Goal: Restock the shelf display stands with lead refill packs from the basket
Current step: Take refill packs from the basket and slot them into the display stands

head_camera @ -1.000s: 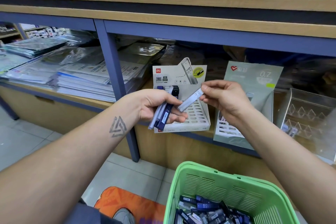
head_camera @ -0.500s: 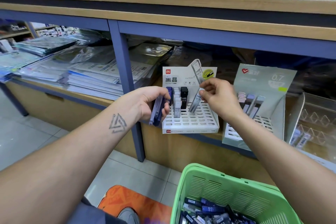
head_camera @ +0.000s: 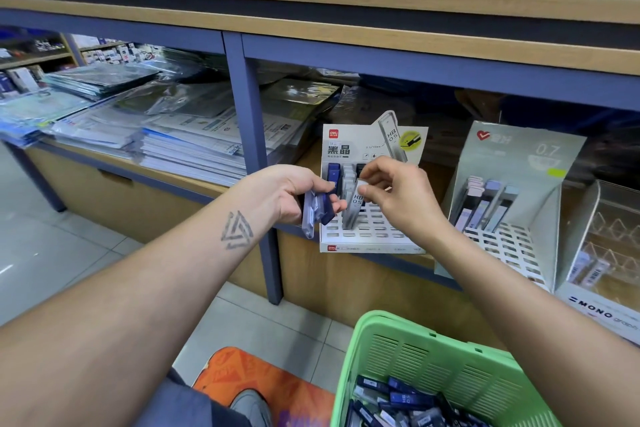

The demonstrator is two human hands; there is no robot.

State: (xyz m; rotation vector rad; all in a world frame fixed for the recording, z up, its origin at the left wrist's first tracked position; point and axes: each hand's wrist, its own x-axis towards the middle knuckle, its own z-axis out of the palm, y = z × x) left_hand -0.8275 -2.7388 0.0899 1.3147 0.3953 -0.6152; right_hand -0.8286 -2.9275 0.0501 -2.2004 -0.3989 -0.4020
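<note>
The right hand (head_camera: 394,198) pinched a grey refill pack (head_camera: 355,210) standing in the white stand (head_camera: 367,236). The left hand (head_camera: 294,198) gripped several spare packs (head_camera: 317,213). At five o'clock the green basket (head_camera: 433,357) held many more; most slots looked unfilled.

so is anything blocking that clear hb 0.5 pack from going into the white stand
Nothing visible blocks it. The right hand pinches the top of the clear HB 0.5 pack, whose lower end is already at the slotted tray of the white Deli stand. Packs standing in the back row sit behind it, and the left hand holds its packs off to the left.
</note>
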